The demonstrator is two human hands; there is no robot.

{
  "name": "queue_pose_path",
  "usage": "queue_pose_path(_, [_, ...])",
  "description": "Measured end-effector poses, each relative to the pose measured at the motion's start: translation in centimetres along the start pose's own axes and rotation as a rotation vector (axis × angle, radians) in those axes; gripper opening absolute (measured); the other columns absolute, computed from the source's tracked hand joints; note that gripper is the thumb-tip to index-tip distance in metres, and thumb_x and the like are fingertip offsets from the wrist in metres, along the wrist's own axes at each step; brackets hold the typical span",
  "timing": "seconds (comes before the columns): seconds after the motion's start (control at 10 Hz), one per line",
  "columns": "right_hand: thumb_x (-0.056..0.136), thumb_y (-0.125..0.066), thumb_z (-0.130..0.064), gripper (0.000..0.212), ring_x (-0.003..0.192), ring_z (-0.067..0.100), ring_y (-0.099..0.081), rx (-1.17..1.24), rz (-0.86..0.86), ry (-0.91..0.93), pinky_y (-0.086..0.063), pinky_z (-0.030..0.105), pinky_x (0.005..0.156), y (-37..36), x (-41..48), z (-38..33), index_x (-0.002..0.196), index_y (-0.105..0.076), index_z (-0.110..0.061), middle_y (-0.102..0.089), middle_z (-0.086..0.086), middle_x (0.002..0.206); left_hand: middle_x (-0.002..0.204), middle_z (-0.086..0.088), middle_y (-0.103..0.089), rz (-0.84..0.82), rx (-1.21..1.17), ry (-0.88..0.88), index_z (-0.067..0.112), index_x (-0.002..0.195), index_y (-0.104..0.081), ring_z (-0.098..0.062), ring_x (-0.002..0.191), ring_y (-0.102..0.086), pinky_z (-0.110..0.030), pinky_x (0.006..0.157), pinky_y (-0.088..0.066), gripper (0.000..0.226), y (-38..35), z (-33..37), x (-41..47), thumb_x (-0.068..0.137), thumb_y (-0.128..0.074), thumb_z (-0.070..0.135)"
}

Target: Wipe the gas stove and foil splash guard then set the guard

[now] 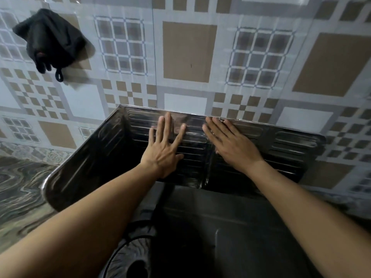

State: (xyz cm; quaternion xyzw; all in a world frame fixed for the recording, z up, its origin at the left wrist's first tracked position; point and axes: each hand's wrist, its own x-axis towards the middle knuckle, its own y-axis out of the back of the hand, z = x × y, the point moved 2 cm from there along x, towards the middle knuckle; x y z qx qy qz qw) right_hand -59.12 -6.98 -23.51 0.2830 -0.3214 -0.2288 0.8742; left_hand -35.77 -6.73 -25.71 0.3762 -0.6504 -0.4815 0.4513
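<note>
The foil splash guard [289, 145] stands upright against the tiled wall, dark and ribbed, with its left wing [84, 163] folded toward me. My left hand [164, 145] lies flat on the back panel with fingers spread. My right hand [230, 143] presses flat beside it, fingertips at the guard's top edge. Neither hand holds anything. Below the guard lies the dark gas stove [220, 227], with part of a burner ring [128, 255] showing between my forearms.
A black cloth [50, 41] hangs on the patterned tile wall [188, 51] at upper left. A marbled countertop [18, 197] runs left of the guard. The wall continues close behind and to the right of the guard.
</note>
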Motion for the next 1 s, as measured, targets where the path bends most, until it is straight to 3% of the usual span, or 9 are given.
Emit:
queue_pose_path(0.2, [0.092, -0.068, -0.025, 0.085, 0.152, 0.035, -0.008, 0.001, -0.026, 0.016, -0.01, 0.048, 0.123, -0.1, -2.5, 1.8, 0.156, -0.018, -0.003, -0.008, 0.021, 0.163, 0.148, -0.02, 0.049, 0.064, -0.071, 0.066, 0.029, 0.149, 0.034, -0.038, 0.139, 0.04, -0.06, 0.12, 0.006, 0.092, -1.0, 0.1, 0.4, 0.098, -0.037, 0.058])
queue_pose_path(0.3, [0.088, -0.068, -0.043, 0.097, 0.152, 0.033, 0.0, -0.068, -0.106, -0.02, -0.005, 0.049, 0.123, -0.2, -4.6, 3.6, 0.159, -0.01, -0.012, 0.0, 0.018, 0.164, 0.14, -0.019, 0.057, 0.044, -0.127, 0.125, 0.029, 0.143, 0.042, -0.038, 0.132, 0.049, -0.063, 0.116, 0.015, 0.093, -1.0, 1.3, 1.6, 0.093, -0.025, 0.07])
queue_pose_path(0.4, [0.092, -0.058, -0.052, 0.092, 0.153, 0.03, 0.005, -0.087, -0.128, -0.051, -0.002, 0.048, 0.123, -0.9, -5.0, 4.3, 0.159, -0.004, -0.022, 0.004, 0.013, 0.165, 0.13, -0.017, 0.065, -0.003, -0.193, 0.186, 0.032, 0.13, 0.054, -0.036, 0.122, 0.058, -0.066, 0.111, 0.02, 0.088, -1.3, 1.8, 2.9, 0.091, -0.012, 0.074])
queue_pose_path(0.6, [0.097, -0.051, -0.05, 0.085, 0.152, 0.028, 0.01, -0.096, -0.158, -0.069, -0.003, 0.05, 0.123, -1.8, -5.1, 3.9, 0.159, 0.002, -0.026, 0.012, 0.011, 0.165, 0.117, -0.014, 0.072, -0.074, -0.231, 0.162, 0.035, 0.125, 0.057, -0.034, 0.111, 0.066, -0.067, 0.103, 0.028, 0.086, -1.3, 1.7, 3.4, 0.088, -0.009, 0.076])
queue_pose_path(0.7, [0.095, -0.06, -0.038, 0.089, 0.152, 0.031, 0.01, -0.058, -0.208, -0.11, -0.005, 0.053, 0.122, -0.2, -4.8, 3.0, 0.159, -0.001, -0.023, 0.011, 0.014, 0.165, 0.112, -0.014, 0.074, -0.144, -0.239, 0.195, 0.035, 0.114, 0.063, -0.034, 0.108, 0.067, -0.066, 0.103, 0.031, 0.094, -0.2, 1.7, 3.0, 0.095, -0.023, 0.071])
queue_pose_path(0.8, [0.086, -0.066, -0.022, 0.082, 0.152, 0.036, -0.005, 0.035, -0.264, -0.187, -0.018, 0.057, 0.119, 3.0, -4.5, 1.9, 0.157, -0.023, -0.014, -0.003, 0.019, 0.165, 0.119, -0.016, 0.071, -0.166, -0.239, 0.172, 0.032, 0.122, 0.059, -0.037, 0.117, 0.061, -0.068, 0.109, 0.021, 0.106, 1.2, 1.8, 1.6, 0.098, -0.041, 0.056])
queue_pose_path(0.9, [0.089, -0.058, -0.02, 0.043, 0.118, 0.036, -0.059, 0.183, -0.333, -0.282, -0.049, 0.045, 0.091, 8.1, -3.9, 0.8, 0.131, -0.056, -0.012, -0.054, 0.017, 0.14, 0.145, -0.019, 0.052, -0.199, -0.364, 0.178, 0.029, 0.145, 0.039, -0.04, 0.139, 0.04, -0.07, 0.114, 0.005, 0.1, 4.6, 2.9, -1.1, 0.099, -0.048, 0.042])
queue_pose_path(1.0, [0.096, -0.049, -0.026, 0.026, 0.086, 0.032, -0.069, 0.352, -0.192, -0.425, -0.053, 0.038, 0.066, 14.5, -3.6, 1.3, 0.119, -0.058, -0.018, -0.069, 0.004, 0.101, 0.166, -0.017, 0.003, -0.069, -0.526, 0.151, 0.027, 0.159, -0.001, -0.037, 0.153, -0.003, -0.061, 0.119, -0.018, 0.078, 7.2, 4.2, -4.7, 0.099, -0.05, 0.032])
